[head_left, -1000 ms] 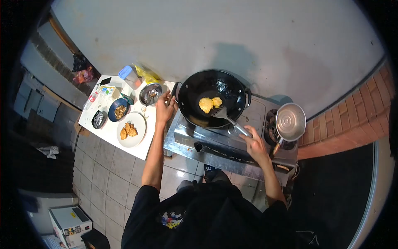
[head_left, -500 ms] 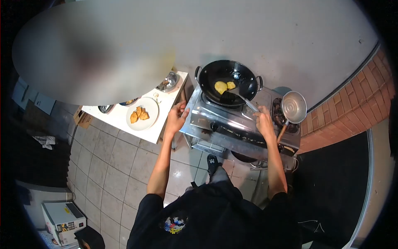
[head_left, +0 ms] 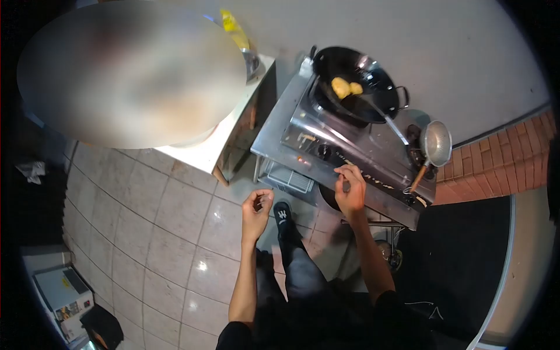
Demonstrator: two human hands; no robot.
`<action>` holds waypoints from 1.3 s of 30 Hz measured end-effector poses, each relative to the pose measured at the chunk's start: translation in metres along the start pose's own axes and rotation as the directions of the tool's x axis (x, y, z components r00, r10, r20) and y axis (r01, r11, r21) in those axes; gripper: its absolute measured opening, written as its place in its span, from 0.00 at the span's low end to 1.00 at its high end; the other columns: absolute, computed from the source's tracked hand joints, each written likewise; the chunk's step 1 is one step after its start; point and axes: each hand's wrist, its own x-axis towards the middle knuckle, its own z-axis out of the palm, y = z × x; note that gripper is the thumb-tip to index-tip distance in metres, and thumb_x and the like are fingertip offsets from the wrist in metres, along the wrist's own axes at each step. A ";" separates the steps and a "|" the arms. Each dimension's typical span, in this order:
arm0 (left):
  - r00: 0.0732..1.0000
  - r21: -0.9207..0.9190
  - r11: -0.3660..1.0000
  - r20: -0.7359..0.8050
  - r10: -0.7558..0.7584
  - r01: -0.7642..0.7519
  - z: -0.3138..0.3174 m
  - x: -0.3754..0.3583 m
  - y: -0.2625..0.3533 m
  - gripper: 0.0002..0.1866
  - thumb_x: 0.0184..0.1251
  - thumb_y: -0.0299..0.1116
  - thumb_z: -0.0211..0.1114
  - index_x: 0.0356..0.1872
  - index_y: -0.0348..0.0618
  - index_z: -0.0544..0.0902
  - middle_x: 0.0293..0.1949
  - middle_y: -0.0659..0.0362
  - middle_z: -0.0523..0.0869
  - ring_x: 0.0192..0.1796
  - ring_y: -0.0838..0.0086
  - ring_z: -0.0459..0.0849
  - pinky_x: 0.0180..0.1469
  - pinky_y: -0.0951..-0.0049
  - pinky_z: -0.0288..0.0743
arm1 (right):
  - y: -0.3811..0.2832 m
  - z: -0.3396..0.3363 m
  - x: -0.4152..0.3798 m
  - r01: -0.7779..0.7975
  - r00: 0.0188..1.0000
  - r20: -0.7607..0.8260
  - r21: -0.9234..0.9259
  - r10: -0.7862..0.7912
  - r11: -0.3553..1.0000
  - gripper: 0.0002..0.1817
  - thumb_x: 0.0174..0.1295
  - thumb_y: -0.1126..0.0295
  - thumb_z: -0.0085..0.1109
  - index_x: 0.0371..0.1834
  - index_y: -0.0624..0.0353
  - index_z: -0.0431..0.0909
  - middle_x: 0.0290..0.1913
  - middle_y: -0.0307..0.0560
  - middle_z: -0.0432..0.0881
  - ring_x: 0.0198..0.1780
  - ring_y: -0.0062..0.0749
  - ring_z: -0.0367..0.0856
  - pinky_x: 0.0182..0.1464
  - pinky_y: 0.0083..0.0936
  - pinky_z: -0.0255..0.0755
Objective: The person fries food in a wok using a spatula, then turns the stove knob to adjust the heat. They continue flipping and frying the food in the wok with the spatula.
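A black wok (head_left: pixel 364 73) sits on the left burner of the steel stove (head_left: pixel 326 131), with yellow pieces of food (head_left: pixel 344 87) inside. The spatula (head_left: pixel 396 129) rests in the wok, its handle sticking out over the stove, and no hand touches it. My right hand (head_left: pixel 351 189) is over the stove's front edge, fingers curled but apart, holding nothing. Lower and to the left, above the tiled floor, my left hand (head_left: pixel 256 211) is empty too, its fingers bent with a gap to the thumb.
On the stove's right side is a small metal pan (head_left: pixel 436 143) with a wooden handle. A white table (head_left: pixel 198 156) stands at the left, largely hidden by a blurred round shape, with a yellow packet (head_left: pixel 234 29) behind. A brick ledge (head_left: pixel 496 162) borders the right.
My right hand has let go of the spatula and moved down to the stove's front edge. My left hand has lowered away from the table. The view has shifted, and the blur now covers the plate of food.
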 end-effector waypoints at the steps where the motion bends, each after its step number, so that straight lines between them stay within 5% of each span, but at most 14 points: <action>1: 0.999 -0.015 0.999 -0.014 -0.033 0.033 -0.001 -0.004 -0.016 0.08 0.66 0.29 0.65 0.39 0.35 0.81 0.36 0.62 0.84 0.36 0.84 0.78 0.41 0.81 0.73 | 0.003 0.016 -0.006 -0.010 0.999 0.035 -0.012 0.010 1.000 0.09 0.55 0.85 0.53 0.38 0.67 0.79 0.39 0.50 0.78 0.36 0.34 0.80 0.34 0.21 0.73; 4: 0.992 -0.126 0.986 -0.037 -0.118 0.112 0.003 -0.015 -0.053 0.05 0.66 0.27 0.66 0.35 0.35 0.81 0.35 0.63 0.84 0.36 0.85 0.78 0.40 0.82 0.72 | 0.022 0.052 -0.021 -0.119 0.991 -0.068 -0.083 0.113 0.989 0.08 0.58 0.82 0.58 0.40 0.64 0.75 0.34 0.44 0.78 0.27 0.21 0.73 0.28 0.18 0.68; 5: 0.986 -0.146 0.977 -0.034 -0.160 0.154 0.003 -0.018 -0.065 0.05 0.66 0.27 0.66 0.35 0.35 0.81 0.35 0.63 0.84 0.36 0.85 0.78 0.40 0.82 0.72 | 0.030 0.059 -0.022 -0.176 0.984 -0.066 -0.136 0.168 0.975 0.11 0.57 0.76 0.61 0.42 0.66 0.75 0.36 0.50 0.75 0.28 0.31 0.71 0.30 0.27 0.67; 10: 0.985 -0.251 0.953 0.004 -0.175 0.170 0.013 -0.018 -0.122 0.06 0.69 0.28 0.63 0.37 0.35 0.81 0.34 0.62 0.83 0.37 0.84 0.78 0.42 0.82 0.71 | 0.043 0.078 0.006 -0.197 0.963 -0.234 -0.266 0.135 0.944 0.11 0.61 0.70 0.62 0.39 0.66 0.74 0.32 0.50 0.75 0.25 0.32 0.70 0.29 0.28 0.67; 18: 0.972 -0.256 0.940 0.126 -0.197 0.223 0.018 -0.005 -0.128 0.10 0.72 0.33 0.60 0.41 0.35 0.81 0.40 0.59 0.84 0.44 0.79 0.79 0.51 0.78 0.70 | 0.055 0.081 0.027 -0.018 0.991 -0.119 -0.530 -0.054 0.848 0.10 0.62 0.70 0.60 0.34 0.67 0.73 0.22 0.55 0.76 0.20 0.44 0.73 0.26 0.34 0.67; 23: 0.981 -0.223 0.958 0.111 -0.157 0.178 0.021 0.000 -0.124 0.09 0.71 0.30 0.60 0.44 0.33 0.79 0.37 0.59 0.85 0.40 0.81 0.80 0.47 0.79 0.72 | 0.036 0.085 0.036 -0.161 0.985 -0.129 -0.462 0.114 0.872 0.09 0.61 0.73 0.57 0.29 0.70 0.72 0.15 0.60 0.72 0.16 0.54 0.73 0.24 0.40 0.66; 25: 0.980 -0.212 0.960 0.120 -0.160 0.183 0.021 0.001 -0.120 0.09 0.71 0.30 0.60 0.44 0.33 0.79 0.37 0.59 0.85 0.41 0.81 0.80 0.47 0.79 0.72 | 0.039 0.087 0.039 -0.272 0.962 -0.127 -0.444 0.241 0.854 0.12 0.61 0.73 0.57 0.24 0.69 0.70 0.15 0.58 0.74 0.16 0.48 0.77 0.22 0.36 0.68; 27: 0.979 -0.203 0.961 0.126 -0.162 0.186 0.022 0.004 -0.113 0.09 0.71 0.30 0.60 0.45 0.33 0.79 0.38 0.59 0.85 0.41 0.81 0.80 0.48 0.79 0.72 | 0.036 0.088 0.038 -0.494 0.866 -0.155 -0.127 0.475 0.860 0.13 0.62 0.73 0.57 0.22 0.67 0.67 0.13 0.54 0.74 0.15 0.40 0.80 0.20 0.31 0.69; 31: 0.976 -0.229 0.952 0.128 -0.177 0.202 0.025 0.011 -0.103 0.10 0.72 0.34 0.60 0.42 0.36 0.81 0.40 0.59 0.84 0.44 0.78 0.79 0.51 0.77 0.71 | 0.046 0.082 0.036 -0.420 0.907 -0.106 -0.154 0.408 0.894 0.14 0.62 0.73 0.57 0.21 0.66 0.67 0.12 0.50 0.74 0.15 0.32 0.80 0.18 0.27 0.69; 34: 0.976 -0.236 0.950 0.124 -0.178 0.203 0.027 0.013 -0.102 0.11 0.72 0.34 0.60 0.43 0.36 0.81 0.40 0.59 0.84 0.44 0.77 0.79 0.51 0.77 0.70 | 0.045 0.081 0.038 -0.407 0.913 -0.065 -0.191 0.402 0.893 0.13 0.61 0.74 0.58 0.22 0.67 0.67 0.13 0.54 0.73 0.16 0.43 0.80 0.20 0.32 0.70; 39: 0.975 -0.244 0.948 0.136 -0.175 0.204 0.031 0.014 -0.099 0.11 0.72 0.34 0.60 0.43 0.36 0.81 0.41 0.59 0.83 0.44 0.77 0.79 0.51 0.77 0.70 | 0.035 0.078 0.042 -0.004 0.995 0.080 -0.596 0.065 0.803 0.09 0.61 0.75 0.55 0.27 0.69 0.68 0.17 0.64 0.74 0.24 0.63 0.77 0.26 0.45 0.70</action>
